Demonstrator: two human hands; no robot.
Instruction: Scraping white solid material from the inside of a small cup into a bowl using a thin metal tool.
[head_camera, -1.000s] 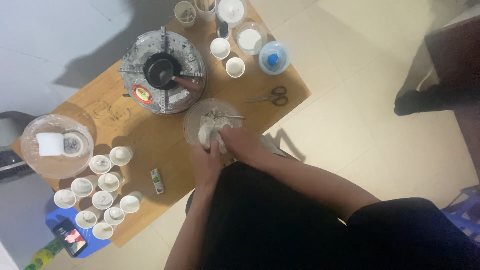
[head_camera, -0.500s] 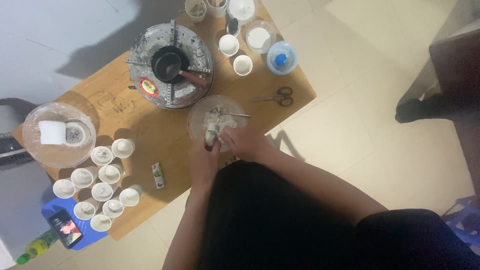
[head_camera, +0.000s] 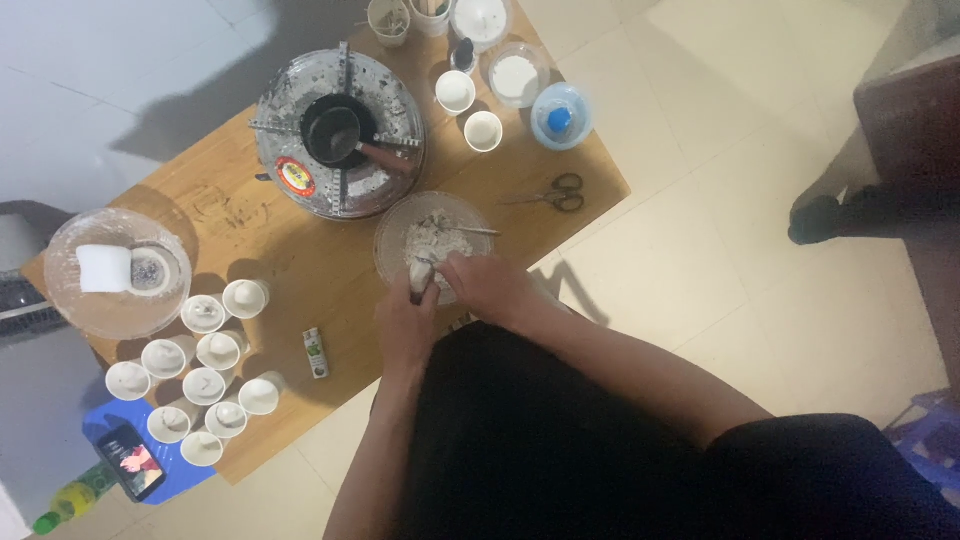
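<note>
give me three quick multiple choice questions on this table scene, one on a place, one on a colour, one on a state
1. Where do the scissors lie?
A. right of the glass bowl
B. inside the stove
C. on the floor

2. What colour is the lid of the small tub?
A. red
B. blue
C. green

3. What state is the glass bowl in?
A. empty
B. upside down
C. holding a pale mixture

Answers: 1 A, they rest on the wooden table right of the bowl. 2 B, the lid is blue. 3 C, the left hand and right hand work in the mixture.
</note>
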